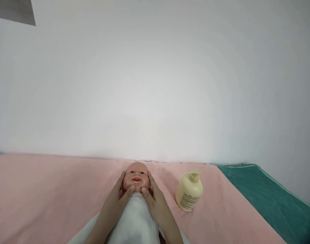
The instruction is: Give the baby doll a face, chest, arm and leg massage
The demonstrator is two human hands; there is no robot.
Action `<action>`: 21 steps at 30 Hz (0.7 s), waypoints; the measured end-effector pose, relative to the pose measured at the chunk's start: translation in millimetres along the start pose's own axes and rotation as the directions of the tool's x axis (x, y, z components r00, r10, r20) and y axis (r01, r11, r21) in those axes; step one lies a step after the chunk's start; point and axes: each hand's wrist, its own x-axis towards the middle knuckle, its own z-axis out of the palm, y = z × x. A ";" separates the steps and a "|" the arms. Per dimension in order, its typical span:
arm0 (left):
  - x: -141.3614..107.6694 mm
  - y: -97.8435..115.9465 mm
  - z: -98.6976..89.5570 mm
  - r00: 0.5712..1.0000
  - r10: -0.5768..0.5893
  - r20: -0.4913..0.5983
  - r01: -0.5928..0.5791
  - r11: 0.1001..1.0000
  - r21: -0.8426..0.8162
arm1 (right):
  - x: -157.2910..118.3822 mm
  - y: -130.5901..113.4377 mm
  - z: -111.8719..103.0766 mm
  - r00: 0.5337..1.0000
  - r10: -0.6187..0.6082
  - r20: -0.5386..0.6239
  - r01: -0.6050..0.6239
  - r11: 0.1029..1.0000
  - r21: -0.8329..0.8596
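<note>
A baby doll (136, 177) lies face up near the bottom middle, its body covered in white cloth (136, 220). On the left side of its head rests my left hand (117, 200), the thumb on the chin and the fingers along the cheek. My right hand (155, 200) cups the other side in the same way, its thumb also at the chin. Between them the two hands hold the head. To the right of my right hand stands a pale yellow pump bottle (189, 191) with a printed label.
A pink sheet (56, 189) covers the surface under the doll and bottle. Green fabric (274, 200) shows at the right. A pale wall (150, 78) rises behind, with a grey patch (15, 11) at the top left.
</note>
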 end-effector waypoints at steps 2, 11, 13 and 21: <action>0.1 0.6 0.2 0.999 -0.018 0.048 0.021 0.998 -0.056 | -0.9 -2.8 3.2 1.000 0.017 -0.015 -0.017 1.000 0.012; 4.3 -11.8 1.9 0.999 -0.027 0.036 0.031 0.993 -0.113 | 2.9 5.3 15.9 0.991 0.000 -0.137 -0.014 0.994 -0.105; 4.4 -11.2 1.1 0.999 -0.032 0.037 0.034 0.996 -0.078 | 3.1 6.4 17.3 0.987 -0.004 -0.163 -0.014 0.994 -0.110; 0.0 0.3 -3.1 0.998 -0.038 0.043 0.035 0.997 0.068 | 1.8 0.2 11.0 0.992 0.007 -0.124 -0.017 0.996 -0.082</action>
